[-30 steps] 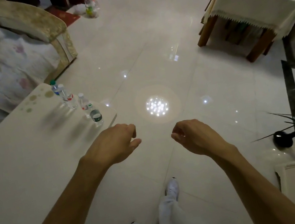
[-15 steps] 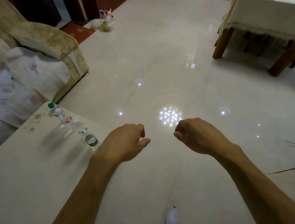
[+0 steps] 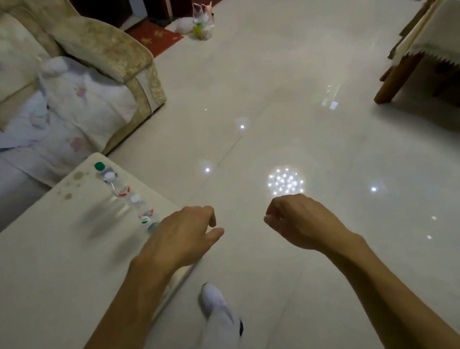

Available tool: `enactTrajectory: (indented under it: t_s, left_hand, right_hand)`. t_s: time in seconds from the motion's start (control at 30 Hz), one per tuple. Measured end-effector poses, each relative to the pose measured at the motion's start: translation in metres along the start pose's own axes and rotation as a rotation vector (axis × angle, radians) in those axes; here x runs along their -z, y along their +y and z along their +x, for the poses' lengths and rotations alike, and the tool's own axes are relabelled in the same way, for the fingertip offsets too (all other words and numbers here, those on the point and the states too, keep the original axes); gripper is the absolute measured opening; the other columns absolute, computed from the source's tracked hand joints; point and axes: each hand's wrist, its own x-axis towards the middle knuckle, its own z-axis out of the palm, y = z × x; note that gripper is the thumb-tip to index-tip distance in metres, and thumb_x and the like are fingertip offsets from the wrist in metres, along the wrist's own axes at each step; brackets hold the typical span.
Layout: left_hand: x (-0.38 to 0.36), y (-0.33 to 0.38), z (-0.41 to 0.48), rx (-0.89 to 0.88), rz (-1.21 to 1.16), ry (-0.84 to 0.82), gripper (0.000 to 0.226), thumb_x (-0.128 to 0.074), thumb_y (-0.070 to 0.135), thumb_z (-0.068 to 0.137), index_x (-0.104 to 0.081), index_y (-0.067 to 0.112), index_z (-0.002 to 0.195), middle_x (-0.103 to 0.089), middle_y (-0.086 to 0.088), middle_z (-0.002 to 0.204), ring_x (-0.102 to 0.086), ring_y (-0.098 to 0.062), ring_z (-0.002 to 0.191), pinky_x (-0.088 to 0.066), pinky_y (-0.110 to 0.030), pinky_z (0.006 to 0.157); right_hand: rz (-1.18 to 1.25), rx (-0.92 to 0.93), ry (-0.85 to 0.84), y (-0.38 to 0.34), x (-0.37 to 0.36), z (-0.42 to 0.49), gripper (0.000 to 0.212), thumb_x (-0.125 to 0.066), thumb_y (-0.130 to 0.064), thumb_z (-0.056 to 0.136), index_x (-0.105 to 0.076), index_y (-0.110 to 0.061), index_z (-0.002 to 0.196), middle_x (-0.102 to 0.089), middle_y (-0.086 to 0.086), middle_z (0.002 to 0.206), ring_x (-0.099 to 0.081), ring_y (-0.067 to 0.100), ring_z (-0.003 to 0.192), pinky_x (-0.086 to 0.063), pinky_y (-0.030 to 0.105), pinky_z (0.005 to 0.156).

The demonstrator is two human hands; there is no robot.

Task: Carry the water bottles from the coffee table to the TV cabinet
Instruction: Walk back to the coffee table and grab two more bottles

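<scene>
Along the near right edge of the pale, smooth-topped coffee table [image 3: 45,296] stands a row of small clear plastic water bottles [image 3: 127,196] with coloured caps and labels, upright and close together, so they can be taken from the floor side without leaning over the top. Count is uncertain: motion blur smears them, probably four, and the nearest one is partly hidden behind the left hand [image 3: 180,239]. That hand hangs palm down just past the end of the row, fingers loosely curled with the thumb out, holding nothing; it looks set to drop onto the closest bottle first. Right hand [image 3: 298,224] is out over the glossy cream floor tiles [image 3: 284,89], well apart from the bottles, fingers curled into a slack fist, also empty; likely free to take a second bottle. Nothing has been lifted yet, all bottles are on the table. No TV cabinet is identifiable here. Beige upholstered sofa [image 3: 101,65] sits behind the table.
</scene>
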Motion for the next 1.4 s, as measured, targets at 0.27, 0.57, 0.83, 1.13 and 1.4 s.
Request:
enactTrajectory:
  t_s: [0.27,0.57,0.83,1.13,1.4]
  left_hand:
    - [0.05,-0.082,0.076,0.035,-0.104,0.021,0.037,-0.046,0.046,0.096,-0.055,0.02,0.122,-0.061,0.0,0.122,-0.06,-0.016,0.101,-0.049,-0.03,0.087]
    - [0.084,-0.154,0.11,0.121,-0.143,0.04,0.036,-0.045,0.045,0.097,-0.055,0.019,0.12,-0.062,0.0,0.121,-0.06,-0.016,0.1,-0.042,-0.025,0.078]
    - [0.089,-0.184,0.127,0.255,-0.226,0.058,0.035,-0.045,0.045,0.096,-0.055,0.02,0.119,-0.061,0.001,0.119,-0.059,-0.016,0.099,-0.042,-0.026,0.077]
    - [0.092,-0.198,0.151,0.55,-0.37,0.135,0.032,-0.047,0.044,0.095,-0.057,0.02,0.114,-0.061,0.001,0.115,-0.06,-0.019,0.098,-0.05,-0.034,0.087]
    - [0.088,-0.186,0.17,0.851,-0.58,0.181,0.031,-0.046,0.046,0.096,-0.056,0.02,0.109,-0.062,0.001,0.113,-0.054,-0.014,0.088,-0.042,-0.025,0.077]
  right_hand:
    - [-0.089,0.055,-0.03,-0.057,0.027,0.122,0.028,-0.048,-0.036,0.097,-0.067,-0.018,0.107,-0.068,-0.001,0.105,-0.062,0.02,0.092,-0.037,0.026,0.069]
    - [-0.14,0.131,-0.104,-0.123,0.043,0.216,0.044,-0.048,-0.03,0.096,-0.027,-0.028,0.057,-0.033,-0.01,0.06,-0.034,0.012,0.056,-0.025,0.022,0.048]
    - [-0.19,0.268,-0.165,-0.151,0.049,0.277,0.027,-0.047,-0.035,0.098,-0.065,-0.016,0.095,-0.065,0.001,0.095,-0.056,0.018,0.08,-0.036,0.026,0.067]
    - [-0.239,0.519,-0.285,-0.178,0.054,0.365,0.03,-0.047,-0.034,0.098,-0.066,-0.016,0.11,-0.069,0.002,0.113,-0.063,0.022,0.095,-0.037,0.025,0.071]
    - [-0.326,0.78,-0.405,-0.193,0.066,0.433,0.03,-0.048,-0.034,0.098,-0.066,-0.013,0.109,-0.069,0.004,0.108,-0.065,0.022,0.094,-0.047,0.028,0.075]
